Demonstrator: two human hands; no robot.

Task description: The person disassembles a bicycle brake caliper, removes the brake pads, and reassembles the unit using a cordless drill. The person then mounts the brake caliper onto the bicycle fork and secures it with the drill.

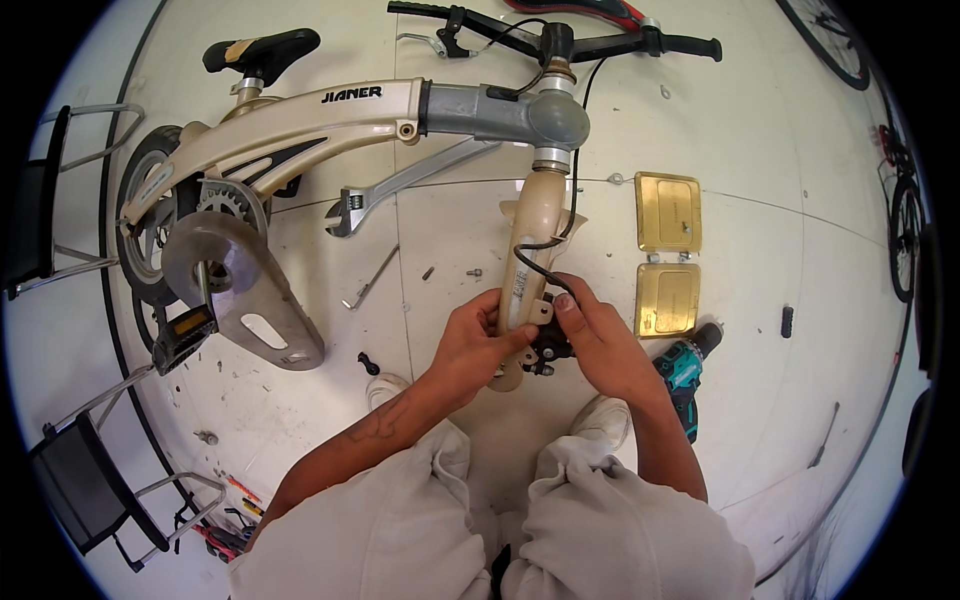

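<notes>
A beige bicycle fork (pixel 541 205) points down toward me from the grey head tube (pixel 560 120) of a bicycle without a front wheel in it. My left hand (pixel 470 338) is closed round the fork's lower leg, its thumb lying across the front. Beside that leg sits a black brake caliper (pixel 552 347), partly hidden by my fingers. My right hand (pixel 603 338) grips the caliper from the right, with the thumb up by the end of the black brake cable (pixel 540 268). The cable runs down from the handlebar and curls across the fork.
An adjustable wrench (pixel 400 188) lies beneath the beige frame (pixel 300 115). A hex key (pixel 372 277) and small bolts are scattered on the pale floor. Right of me are a gold hinged tin (pixel 668 300) and a teal cordless drill (pixel 684 378). Folding chairs (pixel 90 480) stand left.
</notes>
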